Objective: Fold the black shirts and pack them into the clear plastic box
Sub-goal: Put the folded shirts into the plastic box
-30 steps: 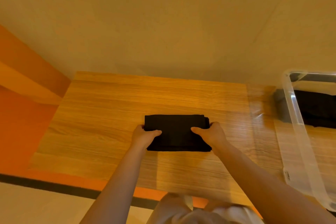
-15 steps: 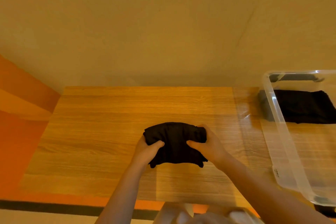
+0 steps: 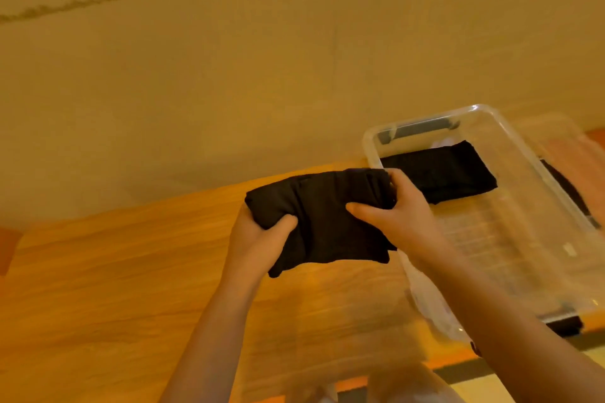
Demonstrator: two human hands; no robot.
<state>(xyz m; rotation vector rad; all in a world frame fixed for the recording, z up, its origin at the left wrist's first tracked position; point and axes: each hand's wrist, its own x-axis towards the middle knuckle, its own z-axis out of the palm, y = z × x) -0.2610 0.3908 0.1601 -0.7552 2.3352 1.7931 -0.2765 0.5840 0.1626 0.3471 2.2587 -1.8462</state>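
At frame centre a folded black shirt (image 3: 322,217) hangs above the table (image 3: 98,271), held between both hands. The left hand (image 3: 258,242) grips its lower left corner, thumb on top; the right hand (image 3: 397,217) clutches its right edge, just beside the box (image 3: 523,239) rim. One more shirt (image 3: 451,175) lies inside the box, upper right. Two shirts, one box, two hands.

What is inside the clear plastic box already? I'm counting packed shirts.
One folded black shirt lies at the far end of the clear plastic box. Whether more lie beneath it cannot be seen.
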